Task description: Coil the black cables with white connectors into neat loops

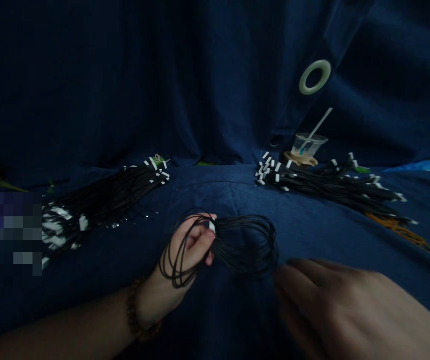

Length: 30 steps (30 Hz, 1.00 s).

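My left hand (190, 245), with a beaded bracelet at the wrist, pinches a coiled bundle of thin black cable (248, 245) at its middle. A white tag (212, 226) shows at the pinch. Loops spread to both sides, some of them across the back of the hand and the wrist. To the right, near the end of the right loops, is my right hand (323, 300), back upward and blurred. Its fingers curl down and their tips are hidden, so whether it holds anything cannot be made out.
Black cables with white ends (106, 195) lie at the left, and another pile (323, 185) at the right, beside orange bands (402, 232). Behind the right pile stands a clear cup (308, 146) with a straw. A pale ring (315, 77) is on the blue cloth behind.
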Motion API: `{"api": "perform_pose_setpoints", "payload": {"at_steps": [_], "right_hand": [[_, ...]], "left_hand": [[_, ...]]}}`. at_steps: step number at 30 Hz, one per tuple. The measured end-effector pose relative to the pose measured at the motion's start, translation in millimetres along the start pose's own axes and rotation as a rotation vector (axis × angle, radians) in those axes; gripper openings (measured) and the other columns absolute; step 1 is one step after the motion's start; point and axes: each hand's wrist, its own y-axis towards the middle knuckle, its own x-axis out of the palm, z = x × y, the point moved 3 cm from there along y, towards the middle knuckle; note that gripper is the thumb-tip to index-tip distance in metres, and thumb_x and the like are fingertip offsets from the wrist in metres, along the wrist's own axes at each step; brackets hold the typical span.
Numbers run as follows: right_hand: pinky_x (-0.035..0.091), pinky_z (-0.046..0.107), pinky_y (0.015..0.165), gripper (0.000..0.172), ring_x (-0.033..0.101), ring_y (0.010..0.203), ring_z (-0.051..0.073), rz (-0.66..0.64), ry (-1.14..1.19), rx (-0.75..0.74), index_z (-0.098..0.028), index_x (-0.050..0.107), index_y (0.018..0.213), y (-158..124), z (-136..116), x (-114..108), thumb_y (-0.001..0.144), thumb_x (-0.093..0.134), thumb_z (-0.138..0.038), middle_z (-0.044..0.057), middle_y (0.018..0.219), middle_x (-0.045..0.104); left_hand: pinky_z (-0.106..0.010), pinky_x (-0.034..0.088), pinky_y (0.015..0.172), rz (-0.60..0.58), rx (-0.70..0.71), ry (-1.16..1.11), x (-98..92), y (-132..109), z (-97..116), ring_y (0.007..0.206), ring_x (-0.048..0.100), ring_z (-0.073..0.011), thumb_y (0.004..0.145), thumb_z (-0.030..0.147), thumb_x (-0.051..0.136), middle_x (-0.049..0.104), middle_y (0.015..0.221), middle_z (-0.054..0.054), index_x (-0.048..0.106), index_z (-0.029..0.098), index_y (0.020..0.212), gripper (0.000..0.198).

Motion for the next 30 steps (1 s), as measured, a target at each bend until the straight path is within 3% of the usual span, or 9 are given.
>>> {"api": "perform_pose_setpoints", "payload": {"at_steps": [3,5,8,12,19,24,26,28,30], "right_hand": [[0.029,0.027,0.037,0.018,0.053,0.040,0.014,-0.246,0.131,0.085,-0.021,0.057,0.066,-0.8,-3.7,18.6,0.072,0.046,-0.008,-0.001,0.056,0.059],[0.038,0.026,0.048,0.015,0.060,0.055,0.016,-0.300,0.259,0.217,-0.021,0.061,0.078,6.0,-4.7,29.4,0.078,0.047,-0.016,0.001,0.069,0.063],[0.042,0.024,0.062,0.017,0.061,0.070,0.014,-0.292,0.506,0.293,-0.022,0.061,0.088,19.2,-4.9,39.5,0.085,0.045,-0.023,0.000,0.080,0.065],[0.036,0.019,0.057,0.019,0.054,0.061,0.008,-0.241,0.686,0.290,-0.020,0.061,0.077,25.5,0.6,40.0,0.085,0.044,-0.016,-0.004,0.073,0.062],[0.034,0.018,0.056,0.019,0.051,0.060,0.006,-0.240,0.743,0.268,-0.020,0.061,0.074,24.6,4.3,34.9,0.079,0.045,-0.010,-0.005,0.070,0.061],[0.035,0.019,0.050,0.027,0.048,0.054,0.008,-0.367,1.008,0.488,-0.019,0.059,0.098,25.1,25.3,19.1,0.073,0.049,-0.014,-0.002,0.066,0.056],[0.031,0.018,0.043,0.017,0.041,0.047,0.007,-0.473,1.294,0.557,-0.016,0.062,0.082,22.1,39.9,4.9,0.074,0.049,-0.020,-0.002,0.055,0.047],[0.030,0.016,0.041,0.016,0.039,0.044,0.005,-0.411,1.541,0.589,-0.017,0.062,0.066,19.6,58.9,-12.2,0.073,0.051,-0.026,-0.001,0.050,0.045],[0.036,0.016,0.044,0.010,0.044,0.047,0.006,-0.207,1.533,0.603,-0.021,0.063,0.065,17.6,79.6,-26.0,0.070,0.058,-0.029,-0.001,0.053,0.050]], "left_hand": [[-0.016,0.040,0.042,0.024,-0.012,-0.015,-0.5,-0.5,0.1,0.051,0.043,-0.0054,0.076,0.023,0.061,0.050,0.070,0.003,0.057,0.018,0.098,0.023],[-0.016,0.040,0.043,0.007,-0.017,-0.026,1.1,-2.6,1.5,0.050,0.044,-0.0055,0.075,0.024,0.062,0.050,0.069,0.003,0.057,0.018,0.098,0.024],[-0.017,0.040,0.045,-0.046,-0.038,0.028,4.2,-6.0,4.3,0.049,0.046,-0.0055,0.075,0.022,0.061,0.054,0.070,0.003,0.056,0.017,0.096,0.022],[-0.019,0.041,0.050,-0.106,-0.035,0.106,7.3,-8.8,8.2,0.051,0.050,-0.0068,0.077,0.019,0.058,0.058,0.069,0.002,0.055,0.015,0.096,0.019],[-0.018,0.041,0.048,-0.110,-0.059,0.126,11.9,-12.1,14.4,0.049,0.051,-0.0068,0.074,0.017,0.061,0.059,0.066,0.002,0.057,0.015,0.090,0.017],[-0.017,0.042,0.046,-0.083,-0.069,0.138,7.0,-11.0,8.5,0.050,0.050,-0.0055,0.075,0.022,0.060,0.056,0.074,0.002,0.056,0.017,0.095,0.021],[-0.017,0.042,0.045,-0.074,-0.061,0.132,4.4,-9.8,5.2,0.050,0.049,-0.0057,0.076,0.024,0.060,0.054,0.075,0.002,0.056,0.018,0.097,0.023],[-0.017,0.043,0.045,-0.070,-0.049,0.123,3.2,-9.0,3.9,0.050,0.049,-0.0059,0.075,0.024,0.061,0.053,0.074,0.002,0.056,0.018,0.098,0.024],[-0.017,0.043,0.044,-0.061,-0.055,0.105,3.3,-9.1,4.2,0.049,0.049,-0.0056,0.075,0.025,0.061,0.052,0.072,0.002,0.056,0.018,0.097,0.024]]}}
